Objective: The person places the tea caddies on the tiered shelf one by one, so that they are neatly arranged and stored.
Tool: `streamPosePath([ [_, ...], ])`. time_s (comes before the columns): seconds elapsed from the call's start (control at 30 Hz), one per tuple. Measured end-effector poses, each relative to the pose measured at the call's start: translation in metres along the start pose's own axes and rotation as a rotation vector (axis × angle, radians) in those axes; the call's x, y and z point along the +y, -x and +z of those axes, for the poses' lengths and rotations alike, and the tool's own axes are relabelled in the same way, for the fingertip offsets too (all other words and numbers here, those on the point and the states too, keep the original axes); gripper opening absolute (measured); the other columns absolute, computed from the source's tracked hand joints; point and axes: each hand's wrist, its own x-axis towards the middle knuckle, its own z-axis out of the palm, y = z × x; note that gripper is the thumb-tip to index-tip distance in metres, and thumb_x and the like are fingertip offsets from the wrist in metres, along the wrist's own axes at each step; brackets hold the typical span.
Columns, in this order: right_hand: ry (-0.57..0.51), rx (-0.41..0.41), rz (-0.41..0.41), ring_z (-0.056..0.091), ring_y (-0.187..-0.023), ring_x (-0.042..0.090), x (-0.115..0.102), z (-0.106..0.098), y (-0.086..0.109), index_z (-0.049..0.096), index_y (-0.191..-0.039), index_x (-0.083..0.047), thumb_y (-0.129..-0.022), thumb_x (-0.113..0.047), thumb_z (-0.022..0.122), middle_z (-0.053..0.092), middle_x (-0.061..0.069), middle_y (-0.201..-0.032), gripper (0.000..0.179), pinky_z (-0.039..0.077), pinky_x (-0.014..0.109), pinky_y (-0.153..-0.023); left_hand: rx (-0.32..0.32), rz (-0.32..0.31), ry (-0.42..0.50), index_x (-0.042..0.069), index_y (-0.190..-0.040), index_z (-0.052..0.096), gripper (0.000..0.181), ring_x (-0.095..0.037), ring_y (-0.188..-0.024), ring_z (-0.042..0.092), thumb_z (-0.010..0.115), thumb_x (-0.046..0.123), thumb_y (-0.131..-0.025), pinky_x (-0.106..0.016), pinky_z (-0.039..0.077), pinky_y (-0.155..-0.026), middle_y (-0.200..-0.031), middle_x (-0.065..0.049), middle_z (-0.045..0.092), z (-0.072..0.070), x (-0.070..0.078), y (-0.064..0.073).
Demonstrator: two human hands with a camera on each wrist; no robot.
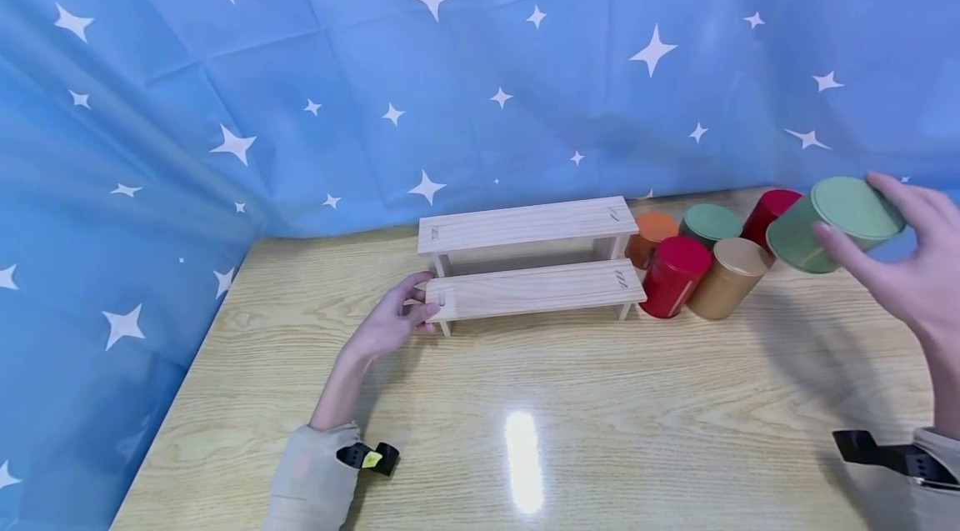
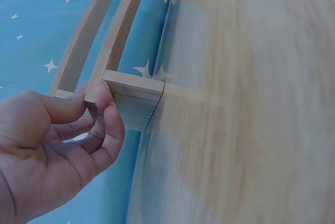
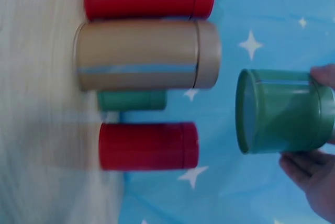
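Note:
My left hand [image 1: 392,319] grips the left end of the lower step of a pale two-step wooden rack [image 1: 536,289]. In the left wrist view the thumb and fingers [image 2: 111,130] pinch the board's end beside its leg. My right hand [image 1: 918,252] holds a light green canister [image 1: 836,222] by its lid end, tilted and raised above the table at the right. Left of it stand a red canister [image 1: 677,277], a gold canister [image 1: 729,279], an orange canister [image 1: 651,237], a dark green canister [image 1: 711,224] and another red canister [image 1: 768,214].
The wooden table [image 1: 480,414] reaches back to a blue star-patterned cloth [image 1: 465,81], which also hangs along the left side. The front red canister and the orange one stand close against the rack's right end. Black straps circle both wrists.

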Motion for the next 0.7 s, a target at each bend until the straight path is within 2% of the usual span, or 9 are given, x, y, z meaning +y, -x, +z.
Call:
streamPosePath([
  [0.07, -0.005, 0.005, -0.013, 0.035, -0.139, 0.045, -0.008, 0.001, 0.0, 0.047, -0.151, -0.008, -0.093, -0.028, 0.069, 0.043, 0.032, -0.147, 0.066, 0.025, 0.055, -0.121, -0.004, 0.006, 0.005, 0.0, -0.155, 0.029, 0.057, -0.026, -0.09, 0.063, 0.053, 0.0, -0.104, -0.043, 0.062, -0.09, -0.115, -0.02, 0.045, 0.0, 0.0, 0.0],
  [0.1, -0.003, 0.009, -0.024, 0.037, -0.138, 0.044, -0.012, 0.001, 0.0, 0.048, -0.151, -0.009, -0.092, -0.028, 0.07, 0.044, 0.031, -0.146, 0.066, 0.027, 0.046, -0.122, -0.005, 0.01, 0.007, 0.0, -0.155, 0.029, 0.057, -0.026, -0.09, 0.063, 0.053, 0.0, -0.104, -0.043, 0.062, -0.091, -0.115, -0.02, 0.045, 0.0, 0.0, 0.0],
  [0.17, -0.006, 0.019, -0.046, 0.042, -0.138, 0.032, -0.019, 0.003, 0.0, 0.051, -0.149, -0.012, -0.089, -0.026, 0.075, 0.05, 0.026, -0.144, 0.066, 0.029, 0.027, -0.116, -0.006, 0.015, 0.014, -0.002, -0.155, 0.029, 0.056, -0.024, -0.09, 0.062, 0.052, -0.001, -0.104, -0.044, 0.061, -0.091, -0.114, -0.02, 0.044, 0.0, -0.001, 0.0],
  [0.23, -0.026, 0.034, -0.074, 0.047, -0.13, 0.011, -0.026, 0.005, -0.001, 0.056, -0.146, -0.016, -0.084, -0.022, 0.08, 0.058, 0.006, -0.138, 0.066, 0.029, 0.011, -0.104, -0.007, 0.019, 0.02, -0.003, -0.155, 0.029, 0.056, -0.023, -0.089, 0.062, 0.052, -0.001, -0.104, -0.045, 0.061, -0.092, -0.114, -0.02, 0.044, 0.0, -0.001, 0.0],
  [0.3, -0.054, 0.05, -0.12, 0.046, -0.119, -0.007, -0.032, 0.009, -0.002, 0.06, -0.142, -0.017, -0.08, -0.019, 0.084, 0.059, -0.017, -0.129, 0.066, 0.027, 0.003, -0.091, -0.006, 0.02, 0.021, -0.003, -0.155, 0.029, 0.056, -0.023, -0.089, 0.062, 0.052, -0.001, -0.104, -0.045, 0.061, -0.092, -0.114, -0.019, 0.044, 0.0, -0.001, 0.0],
  [0.33, -0.069, 0.051, -0.136, 0.043, -0.115, -0.014, -0.035, 0.011, -0.002, 0.061, -0.141, -0.017, -0.079, -0.019, 0.085, 0.059, -0.018, -0.127, 0.066, 0.028, 0.003, -0.09, -0.006, 0.021, 0.023, -0.003, -0.154, 0.029, 0.056, -0.023, -0.088, 0.062, 0.053, -0.001, -0.104, -0.046, 0.061, -0.092, -0.114, -0.019, 0.044, 0.0, 0.0, 0.0],
  [0.4, -0.103, 0.046, -0.16, 0.04, -0.108, -0.019, -0.041, 0.015, -0.002, 0.063, -0.139, -0.018, -0.077, -0.017, 0.086, 0.052, -0.033, -0.118, 0.066, 0.029, 0.004, -0.087, -0.004, 0.021, 0.025, -0.003, -0.154, 0.029, 0.057, -0.024, -0.088, 0.062, 0.053, -0.001, -0.103, -0.046, 0.061, -0.093, -0.114, -0.02, 0.044, 0.0, 0.0, 0.0],
  [0.47, -0.121, 0.032, -0.184, 0.04, -0.108, -0.019, -0.048, 0.019, -0.002, 0.063, -0.14, -0.019, -0.078, -0.017, 0.086, 0.051, -0.034, -0.118, 0.066, 0.03, 0.004, -0.086, -0.004, 0.021, 0.027, -0.004, -0.154, 0.028, 0.057, -0.024, -0.088, 0.062, 0.053, -0.001, -0.103, -0.046, 0.061, -0.093, -0.114, -0.02, 0.044, 0.0, 0.0, 0.001],
  [0.7, -0.191, -0.034, -0.233, 0.044, -0.104, -0.011, -0.071, 0.034, 0.0, 0.063, -0.14, -0.018, -0.076, -0.015, 0.085, 0.058, -0.018, -0.123, 0.067, 0.031, 0.01, -0.076, 0.003, 0.01, 0.037, -0.003, -0.154, 0.029, 0.057, -0.022, -0.088, 0.061, 0.054, -0.002, -0.103, -0.045, 0.061, -0.093, -0.114, -0.02, 0.044, 0.0, 0.001, 0.001],
])
